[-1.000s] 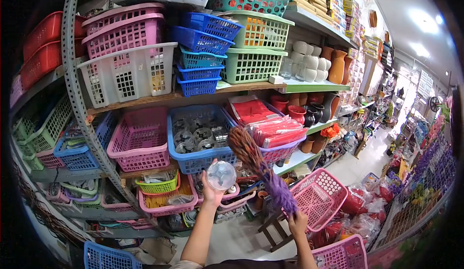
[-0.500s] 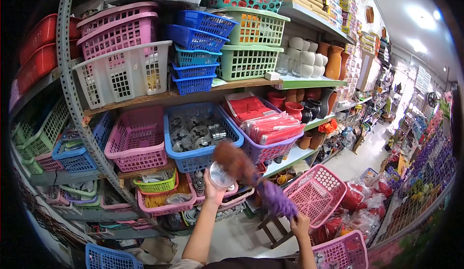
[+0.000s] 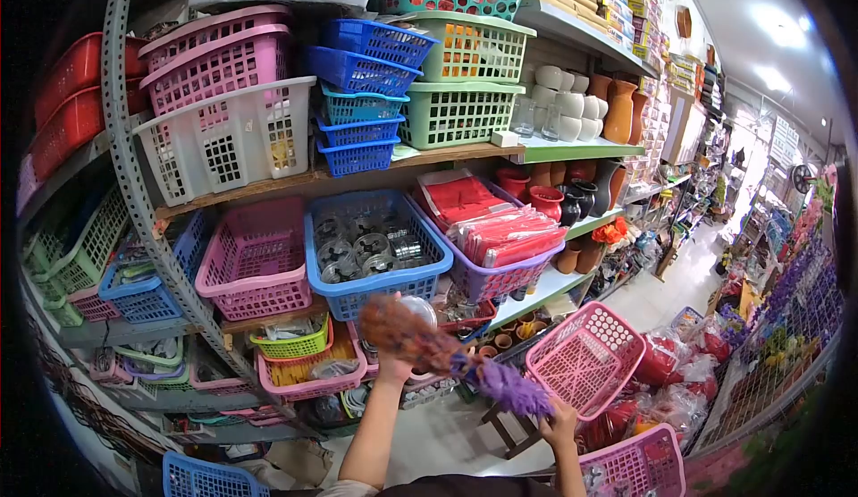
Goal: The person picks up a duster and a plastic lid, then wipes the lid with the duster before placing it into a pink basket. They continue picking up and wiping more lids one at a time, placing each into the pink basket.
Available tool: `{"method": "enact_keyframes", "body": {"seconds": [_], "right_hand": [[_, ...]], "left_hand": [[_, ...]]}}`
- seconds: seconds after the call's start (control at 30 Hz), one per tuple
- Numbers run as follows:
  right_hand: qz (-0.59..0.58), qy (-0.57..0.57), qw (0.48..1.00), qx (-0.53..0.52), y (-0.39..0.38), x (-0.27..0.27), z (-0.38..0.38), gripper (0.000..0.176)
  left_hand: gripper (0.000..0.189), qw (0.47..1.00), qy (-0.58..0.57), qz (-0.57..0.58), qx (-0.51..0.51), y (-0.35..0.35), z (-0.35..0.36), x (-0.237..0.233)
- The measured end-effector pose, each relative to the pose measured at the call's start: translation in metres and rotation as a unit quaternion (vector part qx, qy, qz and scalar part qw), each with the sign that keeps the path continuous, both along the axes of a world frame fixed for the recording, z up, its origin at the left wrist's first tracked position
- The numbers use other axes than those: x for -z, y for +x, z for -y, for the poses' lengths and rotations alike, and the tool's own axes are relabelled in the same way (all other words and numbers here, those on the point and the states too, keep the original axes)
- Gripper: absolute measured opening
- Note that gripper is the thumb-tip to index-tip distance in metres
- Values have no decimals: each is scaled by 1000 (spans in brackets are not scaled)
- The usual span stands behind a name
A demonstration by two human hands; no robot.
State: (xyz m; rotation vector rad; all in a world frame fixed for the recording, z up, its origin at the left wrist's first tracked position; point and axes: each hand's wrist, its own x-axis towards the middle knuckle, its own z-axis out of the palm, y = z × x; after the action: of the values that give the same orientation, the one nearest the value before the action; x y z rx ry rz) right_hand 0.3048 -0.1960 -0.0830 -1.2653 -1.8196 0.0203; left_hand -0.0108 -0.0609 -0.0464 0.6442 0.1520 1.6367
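My left hand (image 3: 394, 368) is raised in front of the shelves, closed around a clear round plastic container (image 3: 420, 311). Most of its fingers are hidden behind a fluffy duster (image 3: 505, 388), brown at the far end and purple toward the handle. The brown end is smeared by motion and lies across the container's front. At the lower right, my right hand (image 3: 559, 424) grips the duster's handle end. Just beyond my left hand, similar clear containers (image 3: 368, 245) fill a blue basket (image 3: 380, 286) on the shelf.
A pink basket (image 3: 255, 293) stands left of the blue one; a purple basket (image 3: 505, 278) of red packets stands right. A metal post (image 3: 134, 153) rises at left. Another pink basket (image 3: 585, 381) sits tilted over a dark stool (image 3: 511, 434), near bagged red goods (image 3: 660, 358).
The duster's brown end has swept left and down across the container, so it now covers more of my left hand. My right hand has shifted slightly down.
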Motion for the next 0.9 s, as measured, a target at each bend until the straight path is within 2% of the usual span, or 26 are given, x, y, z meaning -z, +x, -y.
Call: {"method": "enact_keyframes", "body": {"seconds": [0.03, 0.1, 0.13, 0.17, 0.23, 0.27, 0.3, 0.33, 0.37, 0.4, 0.43, 0.47, 0.5, 0.57, 0.63, 0.67, 0.7, 0.77, 0.8, 0.83, 0.9], "right_hand": [[0, 0, 1000, 1, 4, 9, -3, 32], [-20, -41, 996, 76, 8, 27, -10, 33], [-39, -67, 989, 123, 7, 31, -9, 34], [-38, -66, 990, 121, 8, 33, -12, 34], [-85, -10, 991, 100, 9, 41, -14, 34], [-89, 2, 994, 58, 11, 42, -13, 33], [-89, 2, 994, 59, 11, 34, -11, 33], [-40, -13, 999, 30, 11, 20, -8, 32], [9, -28, 1000, 1, 11, 10, -8, 31], [27, -30, 998, 44, 10, 7, -10, 31], [27, -31, 998, 45, 7, 5, -9, 31], [-11, -39, 995, 91, 1, 1, -9, 32], [-48, -45, 989, 135, -2, -1, -12, 33], [-73, -47, 988, 126, 9, 12, -15, 31], [-67, 70, 995, 14, 10, 13, -18, 22], [-53, 94, 994, -5, 9, 6, -21, 22], [-53, 92, 994, -5, 11, 9, -21, 22], [-62, -20, 993, 99, 19, 15, -21, 23], [-69, 18, 990, 125, 12, 5, -22, 25], [-68, 19, 990, 122, 12, 5, -23, 25], [-38, -19, 997, 69, 25, 11, -17, 29]], "left_hand": [[61, 1000, 3, -6, 13, 0, 1, -7], [63, 994, -99, 14, 43, -3, 13, -18], [68, 998, -16, -62, -6, 0, 13, -21], [74, 996, -8, -87, -17, 0, 15, -22], [74, 975, 61, -186, -105, -5, 8, -6], [74, 975, 61, -186, -103, -8, 2, 7], [74, 922, 80, -328, -187, -13, -5, 24], [75, 842, 96, -461, -265, -14, -5, 26], [75, 842, 96, -461, -265, -16, -4, 29], [72, 798, 87, -519, -292, -16, 5, 18], [70, 750, 79, -574, -317, -15, 16, 2], [67, 768, 127, -518, -356, -7, 25, -30], [66, 783, 153, -494, -347, -8, 24, -32], [67, 739, 154, -546, -364, -13, 31, -36], [69, 748, 172, -527, -364, -13, 23, -18], [71, 758, 189, -508, -364, -14, 19, -8], [71, 758, 188, -508, -364, -16, 23, -16], [65, 733, 209, -548, -343, -21, 33, -38], [60, 799, 181, -501, -280, -19, 32, -33], [60, 798, 181, -500, -283, -20, 30, -25], [56, 876, 156, -401, -215, -21, 26, -9]]}}
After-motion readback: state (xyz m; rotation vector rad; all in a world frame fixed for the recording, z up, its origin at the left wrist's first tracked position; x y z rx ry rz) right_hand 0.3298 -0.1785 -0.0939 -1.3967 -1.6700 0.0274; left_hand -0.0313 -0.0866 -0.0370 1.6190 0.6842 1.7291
